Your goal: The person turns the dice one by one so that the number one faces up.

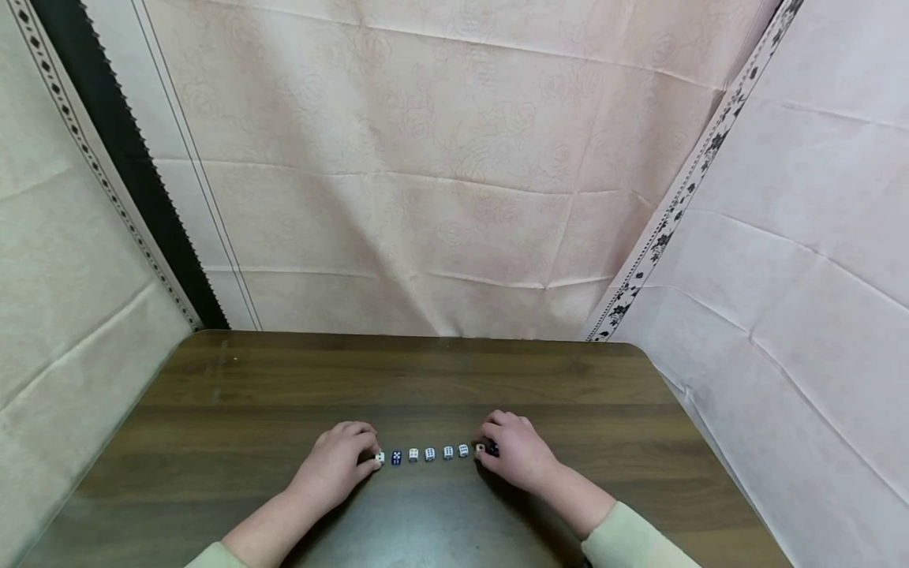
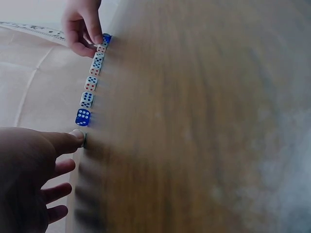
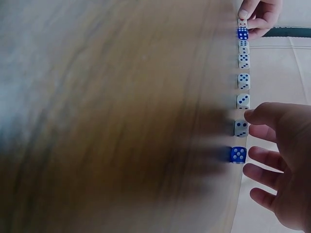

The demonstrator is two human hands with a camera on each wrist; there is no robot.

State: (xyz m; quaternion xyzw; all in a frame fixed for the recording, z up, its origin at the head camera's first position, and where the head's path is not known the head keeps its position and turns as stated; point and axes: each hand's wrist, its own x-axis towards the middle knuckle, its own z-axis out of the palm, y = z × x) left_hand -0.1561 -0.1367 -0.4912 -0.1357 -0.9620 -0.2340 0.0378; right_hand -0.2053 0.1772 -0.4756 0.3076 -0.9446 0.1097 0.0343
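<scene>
A straight row of small dice lies across the wooden table. At its left end my left hand [image 1: 334, 467] pinches a white die [image 1: 381, 457] between thumb and finger. Beside that die sits a blue die with white pips [image 2: 83, 117], followed by several white dice [image 3: 244, 81] with blue or red pips. My right hand [image 1: 521, 454] is at the other end, fingers loosely curved and spread. Its thumb tip is right by a white die [image 3: 241, 128]. A second blue die [image 3: 238, 154] ends the row, partly covered by this hand in the head view.
The brown wooden table [image 1: 426, 379] has rounded far corners. Pale cloth [image 1: 454, 173] hangs behind it, with more cloth at the left and right sides. A dark strip [image 1: 142, 173] runs down the left cloth.
</scene>
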